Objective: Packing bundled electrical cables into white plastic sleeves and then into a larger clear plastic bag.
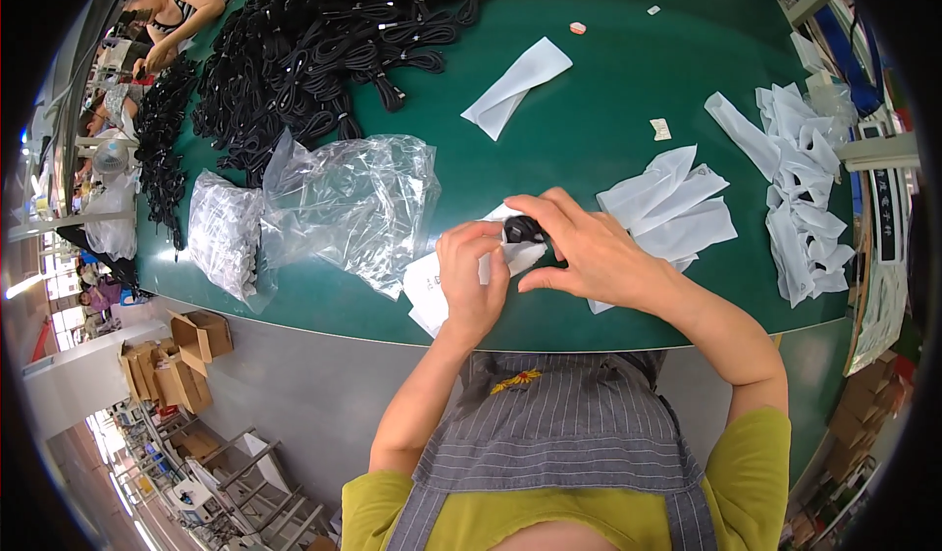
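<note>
My left hand (471, 278) is closed on a small white bag (423, 284), pinching it near its mouth. At that mouth sits a coiled black cable (524, 228), partly hidden by the bag and fingers. Curved around the coil is my right hand (603, 259), its fingers at the top of the cable and its thumb lower down. Just right of my hands, several flat white bags (677, 208) lie fanned out on the green table (569, 163). Another white bag (517, 85) rests alone farther back.
A large heap of black cables (304, 60) covers the far left. Clear plastic bags (358, 203) lie at the left, one packed full (224, 235). Several white bags (800, 198) are piled at the right edge. A co-worker (186, 6) sits beyond the heap; cardboard boxes (177, 365) stand on the floor.
</note>
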{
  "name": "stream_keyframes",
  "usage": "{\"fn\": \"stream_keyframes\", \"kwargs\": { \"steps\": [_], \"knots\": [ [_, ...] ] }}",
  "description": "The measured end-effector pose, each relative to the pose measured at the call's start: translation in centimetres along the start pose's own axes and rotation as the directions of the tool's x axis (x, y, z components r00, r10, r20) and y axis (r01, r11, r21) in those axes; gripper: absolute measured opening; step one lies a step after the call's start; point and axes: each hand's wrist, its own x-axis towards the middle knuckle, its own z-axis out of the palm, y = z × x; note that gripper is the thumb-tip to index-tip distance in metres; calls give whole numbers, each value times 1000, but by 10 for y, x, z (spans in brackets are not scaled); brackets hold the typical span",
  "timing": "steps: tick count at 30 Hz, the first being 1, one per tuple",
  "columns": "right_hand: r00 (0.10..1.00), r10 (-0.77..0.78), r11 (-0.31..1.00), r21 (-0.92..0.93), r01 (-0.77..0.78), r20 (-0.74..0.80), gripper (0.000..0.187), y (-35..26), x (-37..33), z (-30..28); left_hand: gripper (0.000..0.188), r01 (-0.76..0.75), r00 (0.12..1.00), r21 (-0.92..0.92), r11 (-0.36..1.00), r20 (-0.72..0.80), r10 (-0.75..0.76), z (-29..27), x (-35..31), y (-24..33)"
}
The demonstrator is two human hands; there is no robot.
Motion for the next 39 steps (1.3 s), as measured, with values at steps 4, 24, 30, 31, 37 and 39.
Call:
{"fn": "stream_keyframes", "kwargs": {
  "steps": [4,24,30,31,37,39],
  "knots": [
    [981,-147,986,-95,136,-125,67,-7,10,4,19,26,993,-39,999,-110,-30,-3,10,8],
    [838,-526,658,-695,290,-148,29,108,134,5,25,180,970,276,944,110,-217,7,-17,-17],
    [838,-341,598,-786,-156,-426,29,183,204,-58,29,157,985,263,952,34,-172,2,-15,-20],
    [795,-360,568,-791,-229,-488,29,185,208,-60,30,201,979,299,933,-36,-200,1,-12,-20],
    [906,-182,813,-577,-80,-382,38,101,257,29,18,219,948,539,813,81,-309,-2,5,-44],
    [929,-50,854,-498,-151,-367,35,95,263,29,13,217,955,524,823,61,-291,-3,6,-53]
  ]
}}
